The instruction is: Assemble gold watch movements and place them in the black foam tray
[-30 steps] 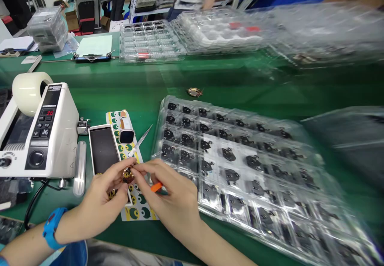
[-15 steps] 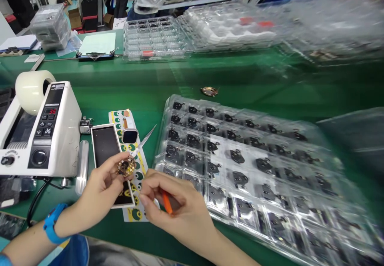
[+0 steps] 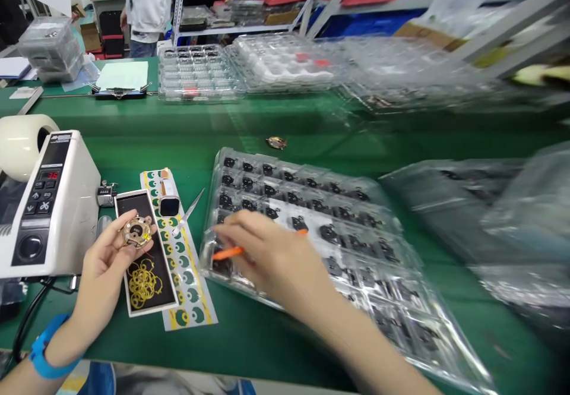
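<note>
Round metal part (image 3: 136, 232): at left of frame, pinched between thumb and fingers of your left hand (image 3: 104, 264), over the white box (image 3: 138, 201); this grip is closed on it. Your right hand (image 3: 276, 258), mid-frame, curls round an orange stick (image 3: 229, 253) above the left side of the clear tray (image 3: 214, 202). Motion blur; whether the fingertips pinch anything more is unclear.

Progress, judged: a yellow patch sits at the part's lower right; whether the part is finished cannot be read. Yellow rings (image 3: 145, 284) lie loose in the box, seemingly unused. A second round metal part (image 3: 276, 142) lies apart, upper middle of frame. Tray pockets in sharp view hold black parts (image 3: 329, 233); those near the lower right are too blurred to count.

Materials: brassy, disc-shaped part; thin, curly, tangled rings; glossy, ribbed tray plastic; flat die-cut sheet (image 3: 195, 279), openings showing smooth green tabletop (image 3: 249, 347).
</note>
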Available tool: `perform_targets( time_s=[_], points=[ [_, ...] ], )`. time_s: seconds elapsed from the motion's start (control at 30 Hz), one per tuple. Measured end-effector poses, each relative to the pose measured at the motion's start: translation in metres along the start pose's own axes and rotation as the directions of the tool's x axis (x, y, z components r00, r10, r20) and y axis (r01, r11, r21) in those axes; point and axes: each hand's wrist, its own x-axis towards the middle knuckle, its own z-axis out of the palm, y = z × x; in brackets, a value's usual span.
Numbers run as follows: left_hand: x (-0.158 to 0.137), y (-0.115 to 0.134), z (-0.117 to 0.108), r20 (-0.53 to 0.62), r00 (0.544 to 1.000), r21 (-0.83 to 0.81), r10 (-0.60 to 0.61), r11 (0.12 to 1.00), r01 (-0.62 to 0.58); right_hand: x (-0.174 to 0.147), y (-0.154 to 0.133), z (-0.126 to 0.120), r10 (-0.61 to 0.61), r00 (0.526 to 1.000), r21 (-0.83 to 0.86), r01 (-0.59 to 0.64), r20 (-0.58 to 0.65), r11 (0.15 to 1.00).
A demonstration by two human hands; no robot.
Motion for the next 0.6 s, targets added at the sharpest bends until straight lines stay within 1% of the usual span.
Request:
perform_targets(
  time_s=[0.03,0.1,0.2,0.27,0.3,0.33,0.4,0.43,0.5,0.53,0.6],
  points=[
    [0.0,0.001,0.001,0.008,1.0,-0.012,-0.016,1.0,0.016,0.001,0.014,-0.002,0.005,0.999,-0.071,-0.001,0.053,0.997],
    [-0.001,0.002,0.002,0.032,0.998,-0.04,-0.051,0.998,0.053,0.003,0.037,-0.001,-0.013,0.983,-0.151,0.042,0.183,0.988],
    [-0.001,0.004,0.003,0.081,0.993,-0.079,-0.091,0.992,0.097,0.008,0.055,0.01,-0.043,0.941,-0.14,0.095,0.336,0.986],
    [0.0,0.003,0.004,0.115,0.988,-0.101,-0.104,0.988,0.116,0.008,0.059,0.016,-0.066,0.922,-0.106,0.114,0.38,0.988],
    [0.0,0.003,0.004,0.131,0.985,-0.112,-0.111,0.986,0.126,0.007,0.059,0.018,-0.081,0.922,-0.093,0.125,0.377,0.988],
    [0.0,0.002,0.004,0.148,0.982,-0.125,-0.118,0.983,0.137,0.006,0.058,0.019,-0.094,0.93,-0.087,0.133,0.355,0.987],
    [0.0,0.001,0.004,0.199,0.972,-0.153,-0.126,0.976,0.158,0.005,0.053,0.016,-0.101,0.965,-0.058,0.118,0.241,0.991],
    [-0.001,0.0,0.004,0.231,0.965,-0.163,-0.124,0.973,0.164,0.005,0.047,0.012,-0.084,0.984,-0.006,0.086,0.158,0.996],
    [-0.002,-0.002,0.005,0.297,0.949,-0.164,-0.109,0.973,0.163,0.007,0.028,0.002,0.014,1.0,0.198,-0.013,-0.006,0.98],
    [-0.003,-0.003,0.005,0.323,0.941,-0.155,-0.102,0.975,0.159,0.009,0.015,-0.003,0.09,0.994,0.337,-0.066,-0.057,0.939],
    [-0.005,-0.004,0.006,0.362,0.929,-0.139,-0.083,0.98,0.142,0.015,-0.012,-0.011,0.227,0.971,0.562,-0.147,-0.073,0.814]
  ],
)
